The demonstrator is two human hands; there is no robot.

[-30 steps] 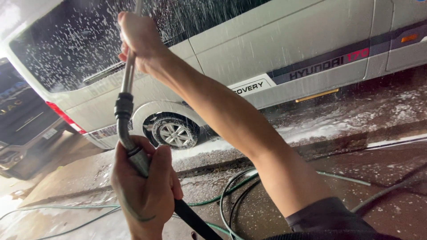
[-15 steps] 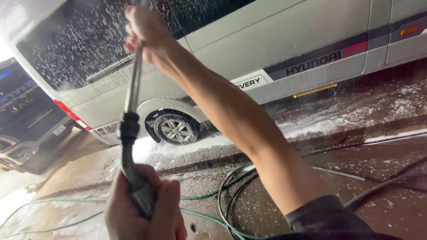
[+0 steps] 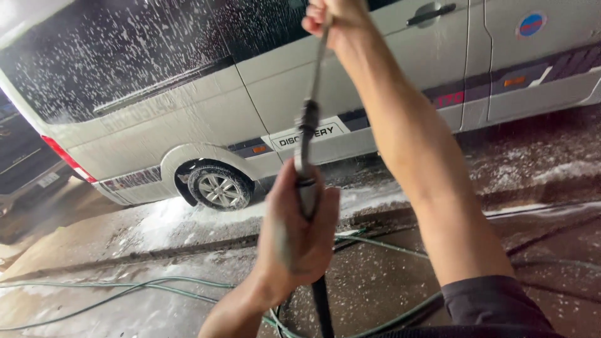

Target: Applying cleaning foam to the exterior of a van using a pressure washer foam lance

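We grip lance (image 3: 311,106) both hands: left hand (image 3: 294,235) fisted round its base at 6, right hand (image 3: 335,19) closed at 12. Long axis near upright, aimed toward foamy van (image 3: 206,119).

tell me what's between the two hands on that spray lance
In the head view, only the lance's bare metal tube and a dark collar lie between the left hand and the right hand.

Van: a pale silver van (image 3: 206,119) stood foam-flecked.
Hoses: green hoses (image 3: 125,289) lay on wet ground below the van.
Neighbour: a dark vehicle (image 3: 22,163) sat behind the van's rear.
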